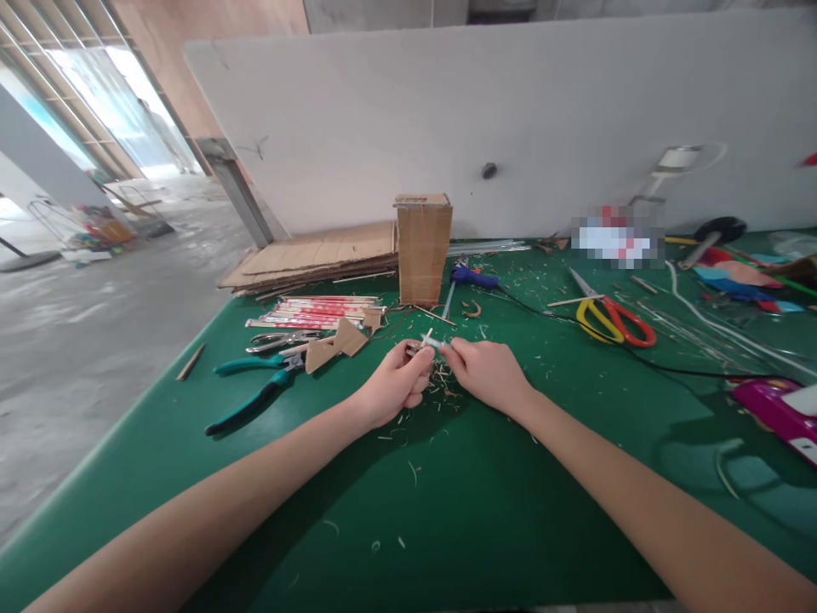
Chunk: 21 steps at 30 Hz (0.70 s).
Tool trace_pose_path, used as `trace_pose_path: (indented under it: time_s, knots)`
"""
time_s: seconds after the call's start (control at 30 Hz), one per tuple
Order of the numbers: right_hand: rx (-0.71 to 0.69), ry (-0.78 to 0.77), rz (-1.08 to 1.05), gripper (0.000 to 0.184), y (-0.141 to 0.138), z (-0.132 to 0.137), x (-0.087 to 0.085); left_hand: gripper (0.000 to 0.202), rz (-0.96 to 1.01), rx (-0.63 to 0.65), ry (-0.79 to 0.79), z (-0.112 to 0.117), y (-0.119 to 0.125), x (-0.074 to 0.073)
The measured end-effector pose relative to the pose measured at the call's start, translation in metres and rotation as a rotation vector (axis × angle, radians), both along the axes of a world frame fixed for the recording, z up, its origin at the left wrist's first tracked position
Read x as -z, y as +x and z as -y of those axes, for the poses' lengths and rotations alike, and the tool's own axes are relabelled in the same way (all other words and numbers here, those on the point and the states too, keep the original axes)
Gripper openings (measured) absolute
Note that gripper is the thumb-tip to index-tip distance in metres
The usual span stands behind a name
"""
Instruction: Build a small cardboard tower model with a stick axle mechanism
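Observation:
Both hands meet over the middle of the table. My left hand (399,385) is closed, thumb on top, around something small; a pale stick end (427,336) and a dark, shiny bit show at its fingertips. My right hand (488,372) is closed too, its fingers pinching a short whitish piece (437,342) that points toward the left hand. The fingers hide most of both pieces, so their kind is unclear. Pale shavings (442,375) lie scattered just under the hands. Behind them stands an upright cardboard box (423,251).
Left are teal-handled pliers (255,387), cardboard scraps (338,345) and wrapped sticks (316,312). A blue glue gun (473,277) lies behind; its black cord runs right, past scissors (616,322) toward a purple device (775,409). Flat cardboard (319,255) is stacked against the white panel (357,128).

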State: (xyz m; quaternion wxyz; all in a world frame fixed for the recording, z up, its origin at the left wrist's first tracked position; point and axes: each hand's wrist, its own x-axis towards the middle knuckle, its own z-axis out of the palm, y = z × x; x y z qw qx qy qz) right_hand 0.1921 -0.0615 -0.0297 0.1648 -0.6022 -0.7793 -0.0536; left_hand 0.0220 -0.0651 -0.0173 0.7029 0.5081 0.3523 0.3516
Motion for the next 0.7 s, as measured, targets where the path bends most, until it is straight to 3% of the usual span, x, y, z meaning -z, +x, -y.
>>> trace_pose_path:
  time_s: [0.17,0.33,0.5,0.7]
  knots:
    - [0.178,-0.012,-0.14,0.05,0.002,-0.009,-0.003,0.021,0.013,0.016,0.02,0.002,-0.001,0.002]
    - [0.076,-0.003,-0.132,0.047,0.003,-0.002,-0.003,0.024,-0.019,-0.071,0.104,0.001,0.001,0.006]
    - [-0.085,0.02,-0.088,0.043,0.003,0.004,-0.001,0.028,-0.058,-0.057,0.192,0.0,0.0,0.01]
    - [-0.101,0.019,0.014,0.042,0.001,0.004,0.0,0.027,-0.201,-0.067,0.226,0.001,0.001,0.01]
